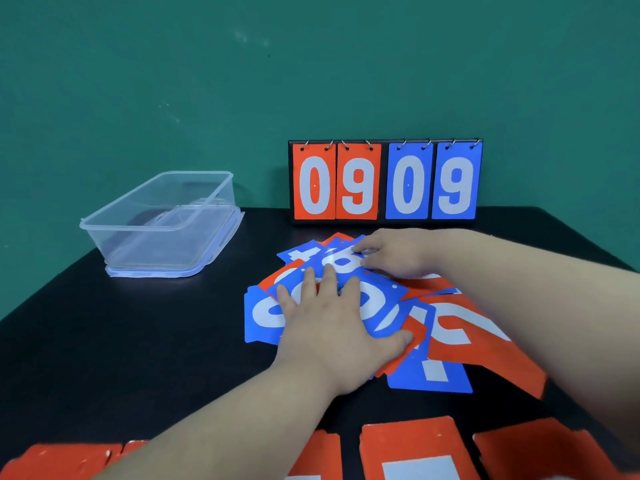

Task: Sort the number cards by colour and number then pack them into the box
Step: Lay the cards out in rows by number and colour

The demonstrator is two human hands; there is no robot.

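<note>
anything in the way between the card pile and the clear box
Nothing visible. Only black table shows between the card pile and the clear box, which stands open-topped to the pile's left. The scoreboard stands behind, off that path.

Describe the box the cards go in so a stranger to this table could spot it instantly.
Start at the black table against the green wall. At its far left, left of the flip scoreboard reading 0909, stands the box: the only see-through thing, a clear rectangular tub on a bluish lid.
</note>
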